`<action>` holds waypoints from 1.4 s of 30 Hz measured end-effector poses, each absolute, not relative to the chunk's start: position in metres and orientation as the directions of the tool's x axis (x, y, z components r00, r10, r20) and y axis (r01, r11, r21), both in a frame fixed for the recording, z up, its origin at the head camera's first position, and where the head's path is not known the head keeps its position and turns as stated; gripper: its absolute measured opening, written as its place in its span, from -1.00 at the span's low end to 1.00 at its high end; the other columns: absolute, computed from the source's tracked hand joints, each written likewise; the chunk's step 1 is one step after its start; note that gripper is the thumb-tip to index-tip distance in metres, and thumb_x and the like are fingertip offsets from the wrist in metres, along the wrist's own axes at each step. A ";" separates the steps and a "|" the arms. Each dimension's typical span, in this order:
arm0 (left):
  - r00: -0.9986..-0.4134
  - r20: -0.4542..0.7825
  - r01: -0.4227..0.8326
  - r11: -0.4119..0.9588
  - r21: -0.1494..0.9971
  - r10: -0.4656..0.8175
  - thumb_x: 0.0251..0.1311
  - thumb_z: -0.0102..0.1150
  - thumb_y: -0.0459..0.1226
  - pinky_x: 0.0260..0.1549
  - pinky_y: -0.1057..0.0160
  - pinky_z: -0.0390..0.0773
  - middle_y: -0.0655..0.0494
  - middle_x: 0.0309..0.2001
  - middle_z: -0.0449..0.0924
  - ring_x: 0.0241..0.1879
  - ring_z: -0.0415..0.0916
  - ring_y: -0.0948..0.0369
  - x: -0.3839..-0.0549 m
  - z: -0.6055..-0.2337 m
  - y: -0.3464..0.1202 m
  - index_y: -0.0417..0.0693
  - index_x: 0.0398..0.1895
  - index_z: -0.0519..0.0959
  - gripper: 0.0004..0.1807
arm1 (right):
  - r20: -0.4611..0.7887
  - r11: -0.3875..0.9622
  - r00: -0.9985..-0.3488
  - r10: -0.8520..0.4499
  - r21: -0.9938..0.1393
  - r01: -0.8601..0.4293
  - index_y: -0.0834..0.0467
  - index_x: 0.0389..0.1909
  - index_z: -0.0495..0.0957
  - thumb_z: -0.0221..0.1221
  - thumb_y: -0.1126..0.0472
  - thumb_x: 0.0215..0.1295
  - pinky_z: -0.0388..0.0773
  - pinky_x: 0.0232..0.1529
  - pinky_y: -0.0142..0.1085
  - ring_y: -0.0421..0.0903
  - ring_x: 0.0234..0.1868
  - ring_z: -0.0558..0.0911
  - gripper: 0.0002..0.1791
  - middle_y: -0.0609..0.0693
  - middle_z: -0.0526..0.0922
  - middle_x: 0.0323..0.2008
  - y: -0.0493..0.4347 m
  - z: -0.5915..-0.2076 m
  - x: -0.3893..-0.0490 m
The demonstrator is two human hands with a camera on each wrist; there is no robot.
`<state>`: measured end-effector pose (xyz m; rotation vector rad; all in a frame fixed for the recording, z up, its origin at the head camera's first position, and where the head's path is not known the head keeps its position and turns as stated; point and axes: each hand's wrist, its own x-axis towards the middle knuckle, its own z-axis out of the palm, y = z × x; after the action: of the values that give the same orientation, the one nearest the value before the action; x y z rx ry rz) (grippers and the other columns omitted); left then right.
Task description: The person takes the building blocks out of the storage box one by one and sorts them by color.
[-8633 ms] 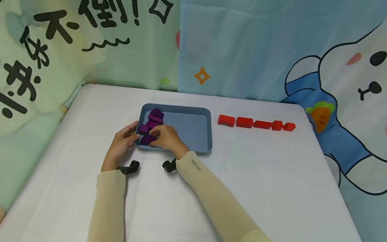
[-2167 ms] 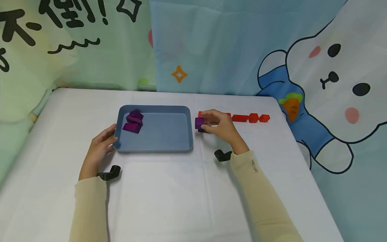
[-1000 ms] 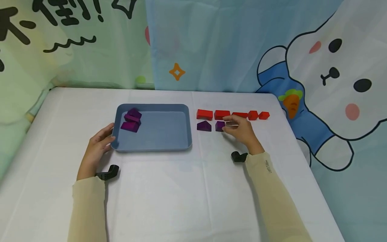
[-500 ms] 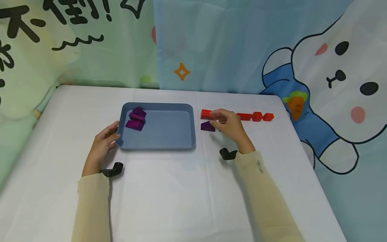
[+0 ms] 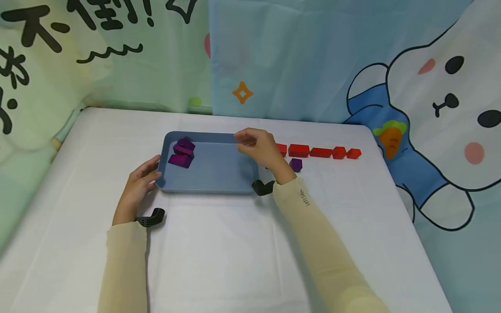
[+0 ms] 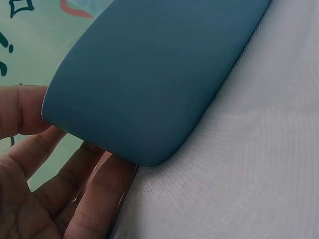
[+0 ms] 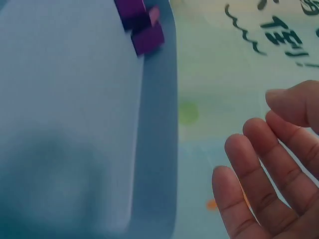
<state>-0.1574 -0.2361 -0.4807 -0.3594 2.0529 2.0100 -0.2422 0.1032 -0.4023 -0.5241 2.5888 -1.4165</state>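
Note:
My left hand (image 5: 137, 187) rests its fingertips against the left end of the blue-grey tray (image 5: 207, 191), fingers loosely bent. In the left wrist view those fingers (image 6: 102, 194) touch the outside of the tray wall (image 6: 134, 89). Holding nothing, my right hand (image 5: 260, 148) hovers over the tray's right part, its fingers relaxed, as the right wrist view also shows. Purple blocks (image 5: 181, 160) lie bunched in the tray's left part. On the table to the right sits another purple block (image 5: 295, 165); a further one is nearly hidden behind my right wrist.
Red blocks (image 5: 299, 151) of differing shapes form a row right of the tray, the leftmost partly covered by my right hand. A white cloth covers the table (image 5: 219, 252). A printed curtain (image 5: 297, 65) hangs behind it.
My right hand set a purple block on the table below the red row, released it, and moved left over the tray. Fewer purple blocks lie in the tray than before. My left hand stayed there.

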 end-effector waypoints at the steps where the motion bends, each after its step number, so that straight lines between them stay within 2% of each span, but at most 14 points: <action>1: -0.941 -0.340 -0.340 0.018 0.940 -0.003 0.62 0.00 -0.36 0.40 0.13 0.40 -0.09 0.71 0.11 0.60 0.18 0.00 -0.157 -0.481 -0.236 -0.05 0.75 0.15 -0.31 | 0.026 0.493 -0.928 -0.372 -0.841 -0.222 0.37 0.20 0.69 0.31 0.38 0.47 0.61 0.24 -0.01 0.17 0.14 0.70 -0.66 0.26 0.75 0.15 0.096 -0.403 -0.243; 5: -0.944 -0.331 -0.331 0.016 0.944 -0.003 0.62 0.02 -0.36 0.10 0.43 0.49 -0.11 0.70 0.14 0.56 0.23 0.03 -0.158 -0.481 -0.237 -0.07 0.74 0.16 -0.32 | -0.031 0.512 -0.920 -0.390 -0.838 -0.189 0.35 0.21 0.70 0.31 0.34 0.48 0.62 0.19 -0.03 0.15 0.13 0.71 -0.66 0.22 0.76 0.13 0.069 -0.409 -0.245; 10: -0.947 -0.322 -0.322 0.022 0.946 -0.005 0.61 0.03 -0.37 0.05 0.46 0.50 -0.16 0.69 0.15 0.53 0.26 0.04 -0.158 -0.481 -0.238 -0.10 0.74 0.16 -0.31 | -0.086 0.546 -0.901 -0.425 -0.818 -0.179 0.32 0.22 0.71 0.32 0.32 0.48 0.63 0.14 -0.07 0.13 0.12 0.74 -0.65 0.19 0.77 0.11 0.039 -0.418 -0.245; 15: -0.948 -0.318 -0.318 0.026 0.948 -0.006 0.59 0.03 -0.39 0.04 0.46 0.51 -0.18 0.68 0.16 0.46 0.31 0.10 -0.159 -0.481 -0.238 -0.11 0.73 0.16 -0.30 | -0.147 0.584 -0.884 -0.444 -0.796 -0.161 0.29 0.19 0.74 0.34 0.32 0.47 0.62 0.07 -0.15 0.09 0.12 0.73 -0.67 0.16 0.78 0.09 0.012 -0.424 -0.246; 19: -0.950 -0.312 -0.312 0.020 0.950 -0.001 0.59 0.02 -0.40 0.04 0.45 0.51 -0.20 0.69 0.15 0.50 0.28 0.04 -0.160 -0.482 -0.239 -0.12 0.74 0.15 -0.30 | -0.213 0.628 -0.867 -0.450 -0.766 -0.137 0.26 0.19 0.75 0.37 0.30 0.46 0.62 0.03 -0.18 0.06 0.10 0.71 -0.67 0.15 0.80 0.07 -0.009 -0.426 -0.246; 25: -0.950 -0.311 -0.311 0.023 0.950 0.001 0.59 0.02 -0.40 0.06 0.41 0.51 -0.21 0.68 0.15 0.56 0.21 -0.04 -0.160 -0.483 -0.240 -0.11 0.74 0.15 -0.30 | -0.284 0.704 -0.869 -0.405 -0.704 -0.097 0.29 0.21 0.73 0.40 0.29 0.44 0.59 0.15 -0.18 0.04 0.11 0.72 -0.63 0.15 0.81 0.07 -0.033 -0.430 -0.247; 31: -0.953 -0.302 -0.302 0.016 0.953 -0.002 0.58 0.03 -0.39 0.13 0.35 0.48 -0.18 0.68 0.18 0.56 0.22 -0.03 -0.161 -0.482 -0.238 -0.11 0.73 0.19 -0.31 | -0.287 0.767 -0.892 -0.349 -0.634 -0.096 0.30 0.20 0.71 0.46 0.26 0.39 0.55 0.19 -0.17 0.04 0.10 0.70 -0.59 0.14 0.79 0.07 -0.041 -0.432 -0.250; 36: -0.954 -0.299 -0.299 0.021 0.954 -0.005 0.59 0.03 -0.39 0.17 0.30 0.46 -0.17 0.67 0.20 0.56 0.23 -0.02 -0.161 -0.483 -0.238 -0.11 0.72 0.20 -0.32 | -0.267 0.776 -0.896 -0.355 -0.619 -0.123 0.31 0.20 0.71 0.52 0.23 0.32 0.52 0.25 -0.15 0.05 0.14 0.69 -0.53 0.15 0.78 0.09 -0.044 -0.437 -0.251; 42: -0.952 -0.305 -0.305 0.017 0.952 -0.009 0.59 0.03 -0.39 0.19 0.29 0.47 -0.18 0.67 0.20 0.55 0.23 -0.01 -0.161 -0.484 -0.240 -0.09 0.73 0.19 -0.31 | -0.233 0.775 -0.900 -0.369 -0.611 -0.160 0.30 0.14 0.74 0.52 0.21 0.32 0.55 0.20 -0.16 0.05 0.09 0.69 -0.58 0.14 0.79 0.06 -0.048 -0.444 -0.249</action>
<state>-0.1608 -0.2401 -0.4844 -0.3274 2.0760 2.0374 -0.2490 -0.0484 -0.4437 -0.4054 2.6279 -0.8610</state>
